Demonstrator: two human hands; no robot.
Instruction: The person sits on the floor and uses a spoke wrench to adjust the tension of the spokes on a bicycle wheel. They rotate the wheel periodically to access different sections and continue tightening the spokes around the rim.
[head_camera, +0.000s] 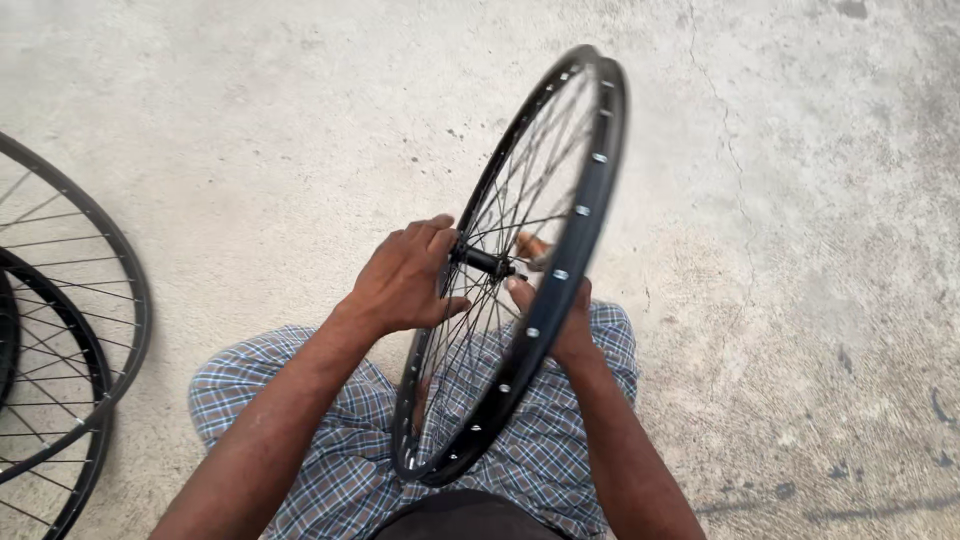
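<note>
A black spoked bicycle wheel rim stands upright on edge between my knees, its lower part resting against my checked shorts. My left hand grips the left end of the black hub at the wheel's centre. My right hand is on the other side of the wheel, mostly hidden behind the rim, with fingers at the right end of the hub axle. The rim has a row of silver spoke holes along its inner face.
Two or three more black spoked wheels lie flat on the concrete floor at the left edge, overlapping. The concrete has a thin crack at upper right and dark stains at lower right.
</note>
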